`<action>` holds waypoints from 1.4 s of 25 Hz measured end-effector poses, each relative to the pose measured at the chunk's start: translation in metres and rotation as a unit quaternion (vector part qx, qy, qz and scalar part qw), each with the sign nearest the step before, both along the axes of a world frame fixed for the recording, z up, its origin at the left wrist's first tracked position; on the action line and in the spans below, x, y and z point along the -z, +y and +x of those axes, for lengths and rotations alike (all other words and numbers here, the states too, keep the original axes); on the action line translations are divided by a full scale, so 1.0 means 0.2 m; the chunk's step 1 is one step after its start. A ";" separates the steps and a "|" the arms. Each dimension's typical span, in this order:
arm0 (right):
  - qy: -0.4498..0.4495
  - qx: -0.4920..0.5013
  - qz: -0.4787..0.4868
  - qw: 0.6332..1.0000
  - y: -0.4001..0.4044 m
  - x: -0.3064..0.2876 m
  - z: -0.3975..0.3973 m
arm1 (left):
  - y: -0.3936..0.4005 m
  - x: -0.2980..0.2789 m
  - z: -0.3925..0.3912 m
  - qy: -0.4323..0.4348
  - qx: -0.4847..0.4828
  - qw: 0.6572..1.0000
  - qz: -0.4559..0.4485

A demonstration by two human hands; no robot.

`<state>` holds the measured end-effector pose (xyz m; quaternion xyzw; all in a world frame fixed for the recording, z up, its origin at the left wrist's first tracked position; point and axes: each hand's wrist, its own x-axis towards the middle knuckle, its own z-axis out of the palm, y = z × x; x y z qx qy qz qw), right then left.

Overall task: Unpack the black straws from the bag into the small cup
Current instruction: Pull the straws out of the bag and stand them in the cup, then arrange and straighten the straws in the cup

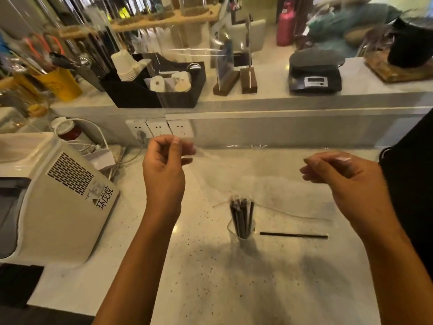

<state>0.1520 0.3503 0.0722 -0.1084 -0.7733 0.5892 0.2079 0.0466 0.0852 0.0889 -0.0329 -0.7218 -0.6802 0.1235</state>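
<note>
I held the clear bag (246, 170) stretched above the small cup (241, 231), my left hand (164, 160) and right hand (337, 170) each pinching an upper corner with curled fingers. Most black straws (242, 216) stood upright in the cup, directly below and between my hands. One stray straw (293, 235) lay flat on the worktop (210, 277) just right of the cup, its long axis running left to right, nearer my right hand.

The straws (242, 218) were black and the cup (241, 231) clear. The tabletop (210, 266) was white with dark speckles. The bag (246, 174) was transparent. A yellow tub (61, 83) stood near the far-left corner, a pink bottle (285, 24) beyond the far edge.
</note>
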 end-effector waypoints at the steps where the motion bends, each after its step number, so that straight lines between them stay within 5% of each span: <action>1: 0.009 0.002 -0.004 1.000 -0.02 -0.01 0.00 | -0.02 0.00 0.01 -0.001 -0.004 1.000 0.010; 8: 0.108 -0.042 -0.046 0.992 -0.30 -0.18 -0.07 | -0.32 -0.15 0.00 0.079 -0.041 0.995 0.046; 12: 0.085 -0.106 -0.062 0.989 -0.52 -0.19 -0.17 | -0.60 -0.15 0.00 0.071 -0.082 0.993 0.049; 21: -0.123 -0.171 -0.090 0.973 -1.02 0.29 -0.42 | -1.16 0.27 -0.14 -0.103 -0.133 0.986 0.011; 28: -0.330 -0.117 -0.143 0.926 -1.24 0.80 -0.44 | -1.39 0.83 -0.23 -0.305 -0.074 0.948 -0.044; 35: -0.470 -0.026 -0.175 0.865 -1.39 1.12 -0.35 | -1.48 1.23 -0.31 -0.408 -0.014 0.909 -0.083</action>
